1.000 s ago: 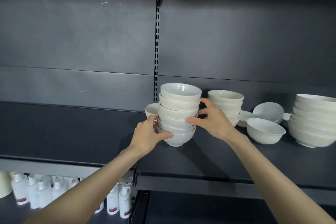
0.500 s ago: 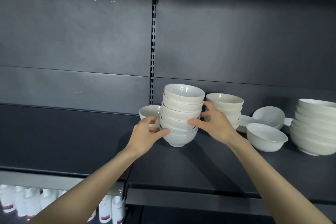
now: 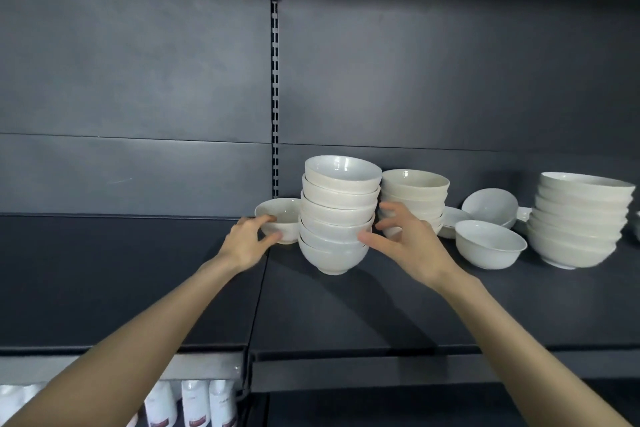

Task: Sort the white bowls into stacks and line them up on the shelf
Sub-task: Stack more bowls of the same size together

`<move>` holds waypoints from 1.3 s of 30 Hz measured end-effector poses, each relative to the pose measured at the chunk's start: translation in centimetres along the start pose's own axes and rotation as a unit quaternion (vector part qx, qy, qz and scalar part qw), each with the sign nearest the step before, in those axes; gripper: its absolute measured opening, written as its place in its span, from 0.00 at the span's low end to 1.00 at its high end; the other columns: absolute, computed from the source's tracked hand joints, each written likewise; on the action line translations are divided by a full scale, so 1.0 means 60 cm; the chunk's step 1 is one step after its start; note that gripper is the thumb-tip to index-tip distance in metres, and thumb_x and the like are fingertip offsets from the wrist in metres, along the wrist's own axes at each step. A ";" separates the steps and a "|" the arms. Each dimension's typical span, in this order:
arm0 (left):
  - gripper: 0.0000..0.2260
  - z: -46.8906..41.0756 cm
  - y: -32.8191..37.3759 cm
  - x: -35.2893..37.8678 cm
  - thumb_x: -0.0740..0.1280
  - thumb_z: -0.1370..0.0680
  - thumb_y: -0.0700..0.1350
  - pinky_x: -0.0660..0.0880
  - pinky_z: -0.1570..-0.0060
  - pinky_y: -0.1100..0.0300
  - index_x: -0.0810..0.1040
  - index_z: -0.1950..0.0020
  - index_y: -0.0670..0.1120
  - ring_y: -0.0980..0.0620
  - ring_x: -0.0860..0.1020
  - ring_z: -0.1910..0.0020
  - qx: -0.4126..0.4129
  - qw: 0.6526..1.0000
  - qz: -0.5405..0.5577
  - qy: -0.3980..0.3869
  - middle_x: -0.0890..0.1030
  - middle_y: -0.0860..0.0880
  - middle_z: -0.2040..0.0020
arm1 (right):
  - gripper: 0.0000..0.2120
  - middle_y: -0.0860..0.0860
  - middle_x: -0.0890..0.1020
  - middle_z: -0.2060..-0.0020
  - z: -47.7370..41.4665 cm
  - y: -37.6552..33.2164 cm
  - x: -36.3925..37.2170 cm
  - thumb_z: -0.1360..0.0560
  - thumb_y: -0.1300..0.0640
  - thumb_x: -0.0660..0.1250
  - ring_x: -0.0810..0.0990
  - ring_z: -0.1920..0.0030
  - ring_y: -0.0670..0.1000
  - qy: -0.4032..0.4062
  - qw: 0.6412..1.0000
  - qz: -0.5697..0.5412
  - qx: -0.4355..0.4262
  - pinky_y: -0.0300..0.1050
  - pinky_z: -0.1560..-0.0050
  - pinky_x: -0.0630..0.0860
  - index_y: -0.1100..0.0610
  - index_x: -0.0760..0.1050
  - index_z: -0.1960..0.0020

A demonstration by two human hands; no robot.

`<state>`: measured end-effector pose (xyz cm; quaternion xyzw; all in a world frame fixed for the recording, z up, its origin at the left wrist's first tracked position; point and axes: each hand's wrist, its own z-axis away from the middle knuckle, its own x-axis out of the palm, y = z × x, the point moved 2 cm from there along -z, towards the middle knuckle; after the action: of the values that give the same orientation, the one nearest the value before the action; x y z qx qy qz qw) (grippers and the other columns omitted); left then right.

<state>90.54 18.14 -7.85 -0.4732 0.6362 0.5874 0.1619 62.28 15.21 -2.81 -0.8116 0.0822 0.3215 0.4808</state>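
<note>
Since half a second ago, the left hand (image 3: pixel 247 241) has left the tall stack (image 3: pixel 337 215) and now pinches the small bowl (image 3: pixel 282 217) just left of it, index finger on the rim and thumb against its side. The right hand (image 3: pixel 410 248) has its fingers spread, thumb tip touching the stack's lower bowls. That stack stands on the shelf (image 3: pixel 381 315). Just behind it to the right stands a shorter stack (image 3: pixel 415 189). Farther right are a single bowl (image 3: pixel 490 246), a tilted bowl (image 3: pixel 490 206) and a wide stack (image 3: pixel 578 218).

You face matte dark grey back panels (image 3: pixel 138 62) with a slotted upright (image 3: pixel 275 97) between them; white bottles (image 3: pixel 194 404) stand below the front left edge of the shelf (image 3: pixel 346 322).
</note>
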 end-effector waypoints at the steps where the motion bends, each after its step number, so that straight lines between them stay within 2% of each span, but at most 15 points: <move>1: 0.19 -0.003 -0.001 -0.002 0.66 0.22 0.52 0.71 0.39 0.51 0.73 0.33 0.48 0.41 0.73 0.39 0.009 1.000 0.003 0.000 0.76 0.41 0.38 | 0.28 0.47 0.78 0.49 0.008 -0.005 0.003 0.28 0.46 0.71 0.76 0.52 0.44 0.013 1.000 0.004 -0.003 0.37 0.54 0.71 0.51 0.66 0.33; 4: 0.14 -0.004 -0.004 -0.012 0.67 0.22 0.49 0.71 0.45 0.54 0.76 0.39 0.44 0.43 0.75 0.43 0.026 0.999 0.021 0.012 0.79 0.42 0.43 | 0.17 0.48 0.79 0.54 0.029 -0.026 0.016 0.28 0.47 0.72 0.78 0.59 0.44 0.068 0.998 0.003 -0.011 0.30 0.64 0.71 0.52 0.70 0.46; 7: 0.12 0.006 -0.021 -0.027 0.69 0.24 0.48 0.70 0.51 0.55 0.76 0.46 0.42 0.43 0.75 0.49 0.041 0.999 0.023 0.022 0.79 0.42 0.49 | 0.14 0.49 0.79 0.58 0.049 -0.054 0.043 0.29 0.48 0.73 0.77 0.62 0.47 0.101 0.995 -0.003 -0.012 0.31 0.65 0.71 0.54 0.72 0.52; 10: 0.10 0.017 -0.045 -0.056 0.72 0.26 0.46 0.70 0.55 0.54 0.74 0.53 0.44 0.45 0.74 0.56 0.071 0.996 0.049 0.026 0.78 0.43 0.56 | 0.13 0.49 0.80 0.60 0.061 -0.088 0.088 0.28 0.47 0.72 0.78 0.61 0.49 0.091 0.996 0.008 -0.010 0.31 0.64 0.72 0.55 0.74 0.55; 15: 0.09 0.037 -0.087 -0.102 0.75 0.29 0.43 0.73 0.55 0.55 0.76 0.57 0.43 0.45 0.76 0.60 0.092 0.990 0.109 0.011 0.79 0.44 0.60 | 0.14 0.50 0.80 0.53 0.058 -0.120 0.171 0.28 0.47 0.71 0.78 0.58 0.45 0.038 0.999 0.004 0.018 0.28 0.62 0.70 0.52 0.74 0.47; 16: 0.08 0.044 -0.095 -0.109 0.75 0.29 0.43 0.74 0.55 0.56 0.77 0.57 0.43 0.45 0.77 0.59 0.095 0.988 0.120 0.007 0.80 0.43 0.60 | 0.16 0.50 0.80 0.51 0.056 -0.124 0.184 0.28 0.47 0.71 0.77 0.56 0.45 0.025 0.999 0.003 0.025 0.28 0.61 0.70 0.51 0.73 0.44; 18: 0.07 0.063 -0.106 -0.127 0.75 0.29 0.42 0.73 0.57 0.66 0.77 0.58 0.44 0.52 0.80 0.60 0.109 0.983 0.148 -0.007 0.82 0.45 0.59 | 0.23 0.51 0.78 0.46 0.052 -0.135 0.204 0.28 0.46 0.72 0.77 0.53 0.46 0.010 0.999 0.004 0.033 0.31 0.56 0.70 0.51 0.71 0.37; 19: 0.07 0.074 -0.109 -0.137 0.75 0.29 0.41 0.72 0.59 0.72 0.77 0.58 0.44 0.58 0.80 0.62 0.116 0.980 0.164 -0.015 0.82 0.47 0.60 | 0.26 0.52 0.77 0.44 0.050 -0.140 0.211 0.28 0.46 0.72 0.77 0.51 0.46 0.005 0.999 0.001 0.034 0.33 0.54 0.71 0.51 0.69 0.33; 21: 0.07 0.097 -0.112 -0.155 0.75 0.29 0.40 0.70 0.60 0.77 0.78 0.58 0.44 0.64 0.80 0.63 0.125 0.973 0.193 -0.028 0.83 0.52 0.63 | 0.33 0.53 0.76 0.40 0.049 -0.150 0.222 0.29 0.46 0.72 0.77 0.45 0.48 -0.006 0.999 -0.022 0.038 0.37 0.48 0.71 0.52 0.65 0.28; 24: 0.07 0.130 -0.104 -0.175 0.75 0.30 0.40 0.72 0.58 0.75 0.78 0.59 0.47 0.62 0.82 0.61 0.145 0.962 0.229 -0.034 0.84 0.57 0.61 | 0.37 0.53 0.77 0.38 0.056 -0.167 0.221 0.29 0.47 0.73 0.77 0.40 0.49 -0.015 0.997 -0.071 0.040 0.39 0.43 0.72 0.55 0.61 0.26; 27: 0.07 0.157 -0.079 -0.191 0.75 0.30 0.40 0.75 0.56 0.70 0.79 0.59 0.50 0.57 0.83 0.58 0.165 0.949 0.265 -0.036 0.84 0.54 0.58 | 0.29 0.46 0.82 0.48 0.077 -0.190 0.196 0.29 0.52 0.74 0.82 0.47 0.48 0.005 0.993 -0.112 0.026 0.40 0.44 0.77 0.59 0.68 0.32; 29: 0.08 0.175 -0.053 -0.196 0.75 0.29 0.40 0.75 0.56 0.69 0.79 0.60 0.52 0.58 0.82 0.58 0.181 0.939 0.289 -0.034 0.84 0.52 0.57 | 0.21 0.39 0.81 0.53 0.095 -0.200 0.168 0.30 0.54 0.75 0.82 0.52 0.41 0.027 0.992 -0.123 0.016 0.35 0.50 0.78 0.52 0.73 0.40; 32: 0.11 0.199 -0.007 -0.191 0.74 0.29 0.40 0.75 0.53 0.68 0.79 0.57 0.56 0.57 0.82 0.53 0.202 0.916 0.346 -0.023 0.81 0.50 0.50 | 0.13 0.38 0.84 0.57 0.121 -0.206 0.116 0.31 0.56 0.76 0.83 0.55 0.38 0.058 0.990 -0.126 -0.002 0.30 0.55 0.76 0.45 0.77 0.51; 35: 0.17 0.221 0.051 -0.173 0.74 0.30 0.39 0.76 0.46 0.62 0.77 0.47 0.56 0.54 0.81 0.48 0.210 0.887 0.411 -0.014 0.78 0.48 0.46 | 0.14 0.36 0.84 0.61 0.148 -0.198 0.059 0.32 0.59 0.76 0.83 0.56 0.37 0.094 0.985 -0.143 -0.005 0.27 0.57 0.74 0.45 0.77 0.53; 39: 0.24 0.235 0.131 -0.129 0.74 0.31 0.36 0.76 0.58 0.70 0.71 0.44 0.57 0.59 0.81 0.52 0.180 0.846 0.502 -0.016 0.78 0.55 0.49 | 0.15 0.38 0.85 0.60 0.175 -0.163 -0.018 0.32 0.62 0.75 0.83 0.58 0.37 0.122 0.980 -0.154 -0.005 0.26 0.59 0.74 0.51 0.78 0.48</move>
<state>83.23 32.98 -0.89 -0.0424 0.8789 0.4711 -0.0620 61.13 28.91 1.50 -0.8501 0.0123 0.1423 0.5070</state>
